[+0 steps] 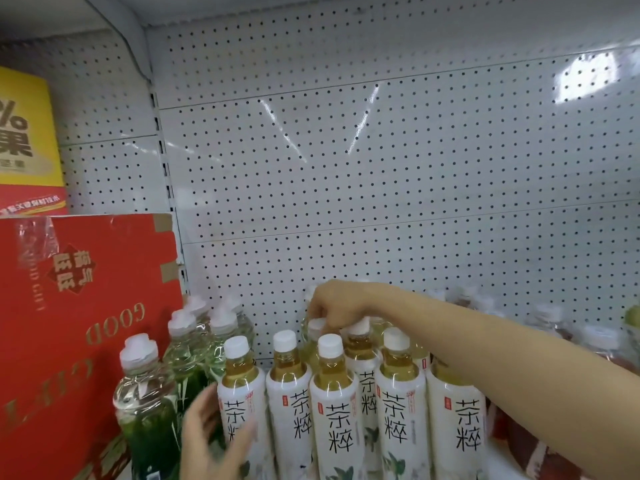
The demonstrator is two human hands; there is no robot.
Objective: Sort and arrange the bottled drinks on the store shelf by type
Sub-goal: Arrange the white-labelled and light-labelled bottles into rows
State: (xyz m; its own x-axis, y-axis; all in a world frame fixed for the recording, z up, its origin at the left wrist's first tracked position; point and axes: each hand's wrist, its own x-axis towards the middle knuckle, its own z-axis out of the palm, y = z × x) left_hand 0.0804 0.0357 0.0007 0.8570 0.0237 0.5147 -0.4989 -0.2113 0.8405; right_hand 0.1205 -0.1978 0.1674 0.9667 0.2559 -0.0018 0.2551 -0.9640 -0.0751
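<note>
Several white-label tea bottles (334, 410) with white caps stand in a tight group at the shelf's lower middle. Left of them stand several green-label clear bottles (147, 403). Red-label bottles (519, 441) sit at the right, partly hidden behind my forearm. My right hand (332, 306) reaches in from the right and its fingers close around the cap of a back-row bottle (313, 329) with pale liquid. My left hand (214, 441) is at the bottom, fingers spread against the leftmost white-label tea bottle (239, 393), touching its side.
A red gift carton (79, 327) stands at the left, right beside the green-label bottles, with a yellow box (24, 126) above it. White pegboard (381, 185) forms the back wall; the shelf space above the bottles is free.
</note>
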